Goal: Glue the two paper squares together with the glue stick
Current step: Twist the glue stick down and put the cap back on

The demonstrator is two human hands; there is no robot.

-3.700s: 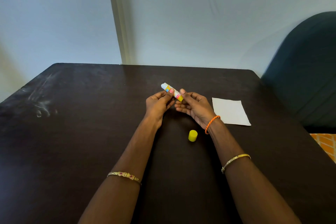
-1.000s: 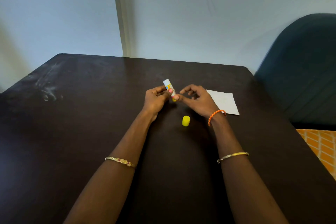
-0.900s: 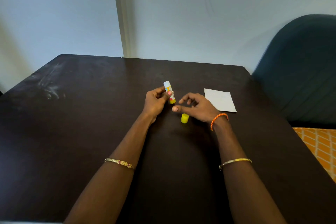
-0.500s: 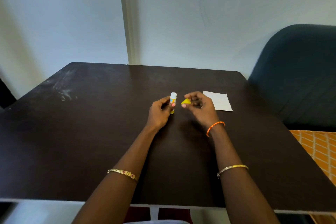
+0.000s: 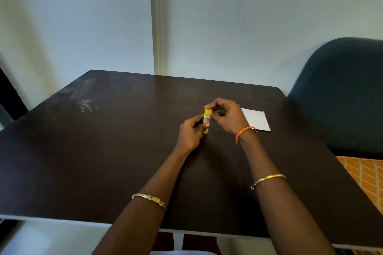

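One glue stick (image 5: pixel 206 120), upright over the middle of the table (image 5: pixel 103 151), small plastic cylinder with yellow cap on top. Left hand (image 5: pixel 190 135) fingers closed round its lower body; right hand (image 5: pixel 227 116) fingers pinched on the cap from above. One flat white paper (image 5: pixel 257 119) visible, squarish, lying just right of the right hand; can't tell if it's one sheet or two stacked. Table dark, matte, scuffed at far left. Two gold bangles, one orange braided wrist band (image 5: pixel 244 133). Both forearms bare, reaching forward.

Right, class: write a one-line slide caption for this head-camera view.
Both hands, left and right, press the yellow cap onto the glue stick; white paper lies beside.
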